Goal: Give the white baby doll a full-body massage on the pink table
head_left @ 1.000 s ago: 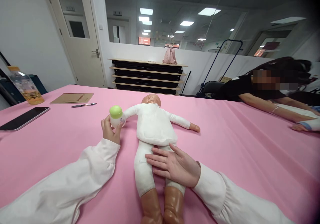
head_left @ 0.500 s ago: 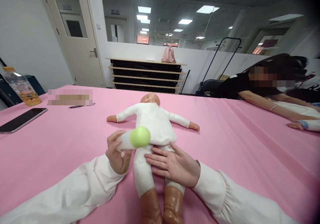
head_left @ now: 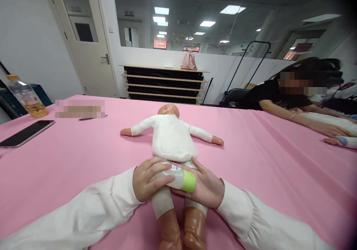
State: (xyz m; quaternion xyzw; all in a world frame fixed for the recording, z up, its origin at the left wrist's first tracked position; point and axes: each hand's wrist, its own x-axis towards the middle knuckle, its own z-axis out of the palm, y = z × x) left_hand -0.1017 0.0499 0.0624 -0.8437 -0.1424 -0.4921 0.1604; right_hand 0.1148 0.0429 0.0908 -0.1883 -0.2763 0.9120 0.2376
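Observation:
My left hand (head_left: 149,179) is closed around a small translucent bottle (head_left: 176,176) with a bright green cap. The bottle lies sideways, its cap end pointing right and slightly down over my right palm. Whether it touches the palm I cannot tell. My right hand (head_left: 209,186) is palm up with outstretched fingers, partly hidden under the bottle. Beneath both hands are the legs of a baby doll (head_left: 174,138) in white clothes, lying on its front with arms spread and its head away from me.
Pink cloth (head_left: 251,160) covers the table. To the left are a phone (head_left: 28,134), a drink bottle (head_left: 30,97) and a pen (head_left: 86,118). At the right, another person (head_left: 279,101) leans over a second doll (head_left: 340,141). A shelf stack (head_left: 164,80) stands behind.
My left hand has turned over and brought the bottle right and down, from beside the doll to above my right palm. My right hand stays in place. The other person's arms have shifted.

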